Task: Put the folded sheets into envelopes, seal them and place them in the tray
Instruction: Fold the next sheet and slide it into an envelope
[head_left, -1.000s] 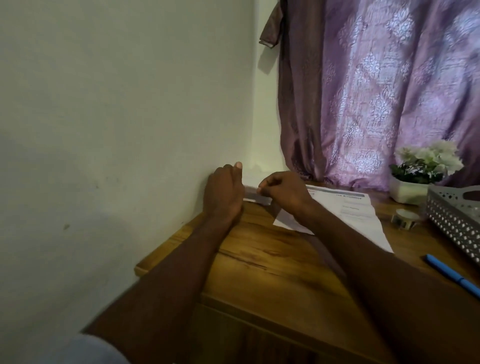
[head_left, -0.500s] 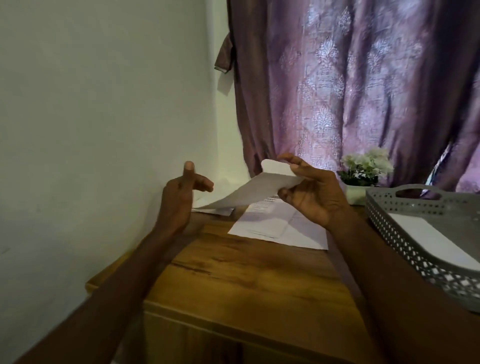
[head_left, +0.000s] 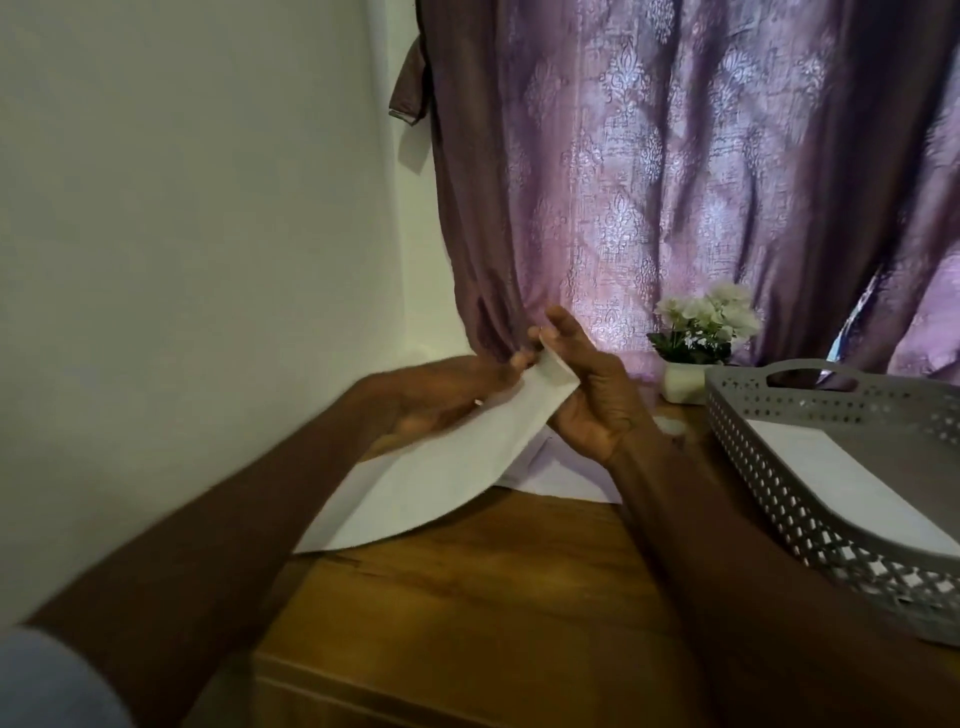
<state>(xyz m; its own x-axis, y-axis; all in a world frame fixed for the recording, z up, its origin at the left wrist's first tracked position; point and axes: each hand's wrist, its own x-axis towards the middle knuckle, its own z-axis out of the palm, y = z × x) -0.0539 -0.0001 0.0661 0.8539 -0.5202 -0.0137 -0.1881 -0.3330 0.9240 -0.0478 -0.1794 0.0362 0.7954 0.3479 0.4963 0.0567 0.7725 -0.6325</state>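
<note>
A long white envelope (head_left: 441, 478) hangs above the wooden table, bent downward toward me. My right hand (head_left: 587, 395) pinches its far end between thumb and fingers. My left hand (head_left: 441, 395), blurred, lies on top of the envelope with its fingertips at the same far end, touching the paper. Under the envelope a printed white sheet (head_left: 556, 478) lies flat on the table. The grey perforated tray (head_left: 769, 488) stands at the right and holds one white envelope (head_left: 841, 483).
A white pot of white flowers (head_left: 696, 338) stands at the back beside the tray. A purple curtain (head_left: 675, 182) hangs behind, a bare wall is at the left. The wooden table (head_left: 493, 597) has its front edge near me.
My right hand lifted the envelope off the table and brought it nearer. My left hand moved from beside it onto its far end. The view swung right, showing more of the tray.
</note>
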